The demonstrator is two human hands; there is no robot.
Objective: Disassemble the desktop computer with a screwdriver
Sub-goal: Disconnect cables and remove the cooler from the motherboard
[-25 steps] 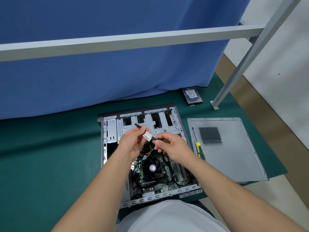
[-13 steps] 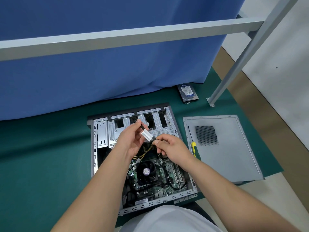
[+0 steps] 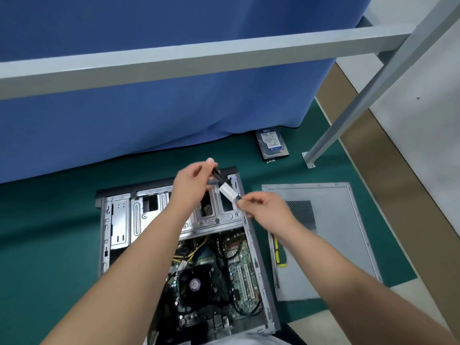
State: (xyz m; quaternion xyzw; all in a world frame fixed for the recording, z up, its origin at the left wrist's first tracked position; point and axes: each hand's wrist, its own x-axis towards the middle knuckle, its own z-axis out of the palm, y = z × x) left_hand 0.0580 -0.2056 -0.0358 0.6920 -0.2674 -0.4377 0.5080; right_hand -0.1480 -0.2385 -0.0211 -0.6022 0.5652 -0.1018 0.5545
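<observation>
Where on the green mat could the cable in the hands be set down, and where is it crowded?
Free: the mat left of the case, and the strip between case and curtain. The side panel also has bare metal. Crowded: the gap between case and panel, where the screwdriver lies, and the corner by the hard drive and frame foot.

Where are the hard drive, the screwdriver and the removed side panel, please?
hard drive [image 3: 271,143]: head view, on its blue label.
screwdriver [image 3: 282,257]: head view, on its yellow-green handle.
side panel [image 3: 336,235]: head view, on bare metal.
</observation>
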